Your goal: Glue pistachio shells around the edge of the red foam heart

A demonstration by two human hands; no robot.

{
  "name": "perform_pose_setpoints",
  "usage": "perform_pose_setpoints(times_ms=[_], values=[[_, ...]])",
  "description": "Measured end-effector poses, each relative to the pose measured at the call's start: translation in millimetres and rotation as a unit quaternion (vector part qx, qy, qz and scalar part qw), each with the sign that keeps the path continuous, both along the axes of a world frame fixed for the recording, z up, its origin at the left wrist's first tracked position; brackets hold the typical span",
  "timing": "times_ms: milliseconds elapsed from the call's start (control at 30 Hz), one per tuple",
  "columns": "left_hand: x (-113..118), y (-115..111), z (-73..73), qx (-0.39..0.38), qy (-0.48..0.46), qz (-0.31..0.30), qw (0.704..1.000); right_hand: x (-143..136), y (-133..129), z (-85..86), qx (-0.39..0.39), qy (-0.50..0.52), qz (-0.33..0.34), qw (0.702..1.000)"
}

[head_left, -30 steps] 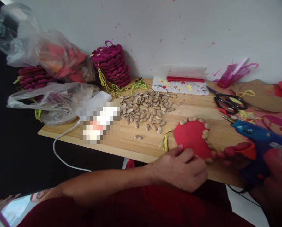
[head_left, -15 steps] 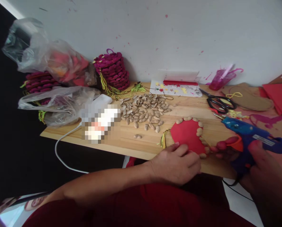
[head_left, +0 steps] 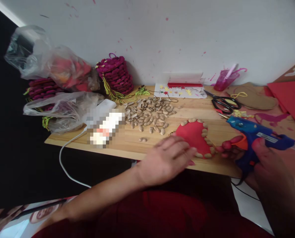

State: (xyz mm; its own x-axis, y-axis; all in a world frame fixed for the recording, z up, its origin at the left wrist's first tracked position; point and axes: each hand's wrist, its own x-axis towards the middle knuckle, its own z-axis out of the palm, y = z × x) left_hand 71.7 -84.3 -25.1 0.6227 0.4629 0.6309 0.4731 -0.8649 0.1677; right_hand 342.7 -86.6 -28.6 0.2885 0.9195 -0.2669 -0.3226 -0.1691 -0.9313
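Observation:
A red heart-shaped piece (head_left: 190, 134) lies near the table's front edge, with peanut shells along much of its rim. My left hand (head_left: 168, 158) is over its lower left side, fingers spread and slightly blurred, with nothing seen in them; it covers most of the yellow tassel. To the right, my right hand (head_left: 266, 158) is wrapped round a blue glue gun (head_left: 251, 132) with an orange trigger, its nozzle pointing left. A pile of peanut shells (head_left: 149, 114) is spread behind the heart, and a single shell (head_left: 142, 139) sits apart in front of it.
Black scissors (head_left: 225, 104), brown card shapes (head_left: 253, 96) and red sheets (head_left: 289, 99) are at the right. A pink cup (head_left: 225, 79) and star stickers (head_left: 180, 92) are by the wall. Purple woven pieces (head_left: 116, 76), plastic bags (head_left: 63, 109) and a white cable (head_left: 63, 158) are left.
My left hand has moved left, its fingers now spread over the heart's lower left side and covering the tassel. The right hand keeps its hold on the glue gun. The view has shifted slightly.

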Motion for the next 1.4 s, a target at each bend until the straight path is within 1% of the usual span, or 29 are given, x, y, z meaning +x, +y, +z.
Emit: perform_pose_setpoints(times_ms=[100,167,200,267,333,433,500,567,633,700,833,900,1100,1233,1400], values=[[-37.1,6.6,17.7,-0.049,-0.052,0.084,0.994,0.0,-0.5,0.2,0.016,0.007,0.005,1.0],[-61.5,10.1,24.0,-0.074,-0.068,0.164,0.981,-0.2,-0.9,0.8,0.022,0.006,0.007,1.0],[-71.8,11.1,24.6,-0.098,-0.067,0.194,0.974,-0.2,-0.9,0.9,0.023,0.006,0.01,1.0],[-87.0,11.3,21.5,-0.138,-0.057,0.237,0.96,-0.3,-0.6,1.1,0.026,0.007,0.015,1.0],[-94.9,10.0,15.1,-0.163,-0.032,0.255,0.953,-1.1,-0.1,1.7,0.033,0.006,0.022,0.999],[-97.1,8.3,6.8,-0.161,0.005,0.251,0.954,-4.4,-0.7,4.8,0.056,0.001,0.034,0.998],[-96.1,8.9,4.3,-0.146,0.027,0.24,0.959,-7.4,-2.3,7.9,0.076,0.002,0.046,0.996],[-95.4,11.2,3.7,-0.133,0.044,0.228,0.964,-10.0,-4.0,10.6,0.074,-0.005,0.043,0.996],[-95.8,14.4,3.8,-0.13,0.049,0.218,0.966,-11.3,-5.2,12.2,0.068,-0.016,0.04,0.997],[-96.8,16.6,4.6,-0.13,0.043,0.221,0.966,-11.5,-5.8,12.8,0.064,-0.02,0.038,0.997],[-99.6,16.5,9.0,-0.118,0.034,0.269,0.955,-9.1,-6.3,11.4,0.065,-0.001,0.047,0.997],[-101.3,16.2,11.9,-0.12,0.038,0.281,0.951,-6.9,-5.1,9.0,0.063,0.005,0.042,0.997],[-101.2,15.8,15.8,-0.174,0.037,0.254,0.951,-3.7,-0.8,4.9,0.025,-0.008,0.026,0.999],[-95.7,16.7,13.4,-0.17,0.043,0.246,0.953,-3.8,-0.9,5.6,0.014,-0.01,0.023,1.0],[-91.3,19.1,12.3,-0.169,0.071,0.233,0.955,0.2,-1.3,2.7,0.022,-0.007,0.026,0.999]])
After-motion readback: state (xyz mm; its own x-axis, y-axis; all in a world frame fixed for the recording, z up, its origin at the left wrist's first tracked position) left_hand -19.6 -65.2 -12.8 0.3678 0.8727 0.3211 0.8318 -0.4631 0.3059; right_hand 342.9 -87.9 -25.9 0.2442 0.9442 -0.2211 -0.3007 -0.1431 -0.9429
